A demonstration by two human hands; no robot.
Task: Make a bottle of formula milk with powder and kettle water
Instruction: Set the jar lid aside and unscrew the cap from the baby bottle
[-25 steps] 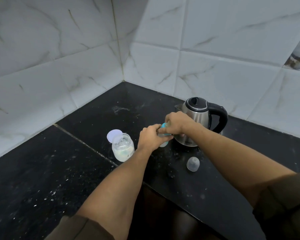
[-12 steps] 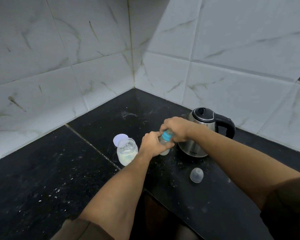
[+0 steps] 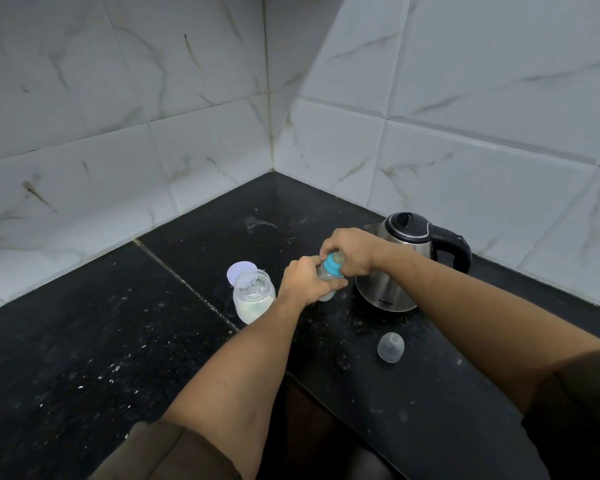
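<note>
Wide view first: white marbled tiles (image 3: 465, 98) cover both walls of the corner, and under them a black speckled counter (image 3: 84, 341) runs along both sides. On the right-hand stretch stands the steel kettle (image 3: 392, 282), upright, its black lid down and its black handle pointing right, close to the wall.

Two bare forearms come in from the bottom edge and meet in the middle. To their left is a clear jar (image 3: 253, 303), open and upright, with pale powder (image 3: 252, 308) in its lower part. Its round pale lid (image 3: 238, 268) lies flat on the counter just behind it.

And here's the action. The left hand (image 3: 305, 282) is wrapped round the body of the bottle (image 3: 325, 274), fingers curled tight about it. The right hand (image 3: 350, 249) comes over the top, its fingers curled down round the blue ring (image 3: 334, 265) at the bottle's neck. The bottle sits between jar and kettle, just beside the kettle's left flank and leaning a little. The hands hide most of it, so I can't tell whether its base touches the counter, nor what's inside.

Smallest of all, a clear domed cap (image 3: 390, 347) stands alone on the counter in front of the kettle, apart from everything.
</note>
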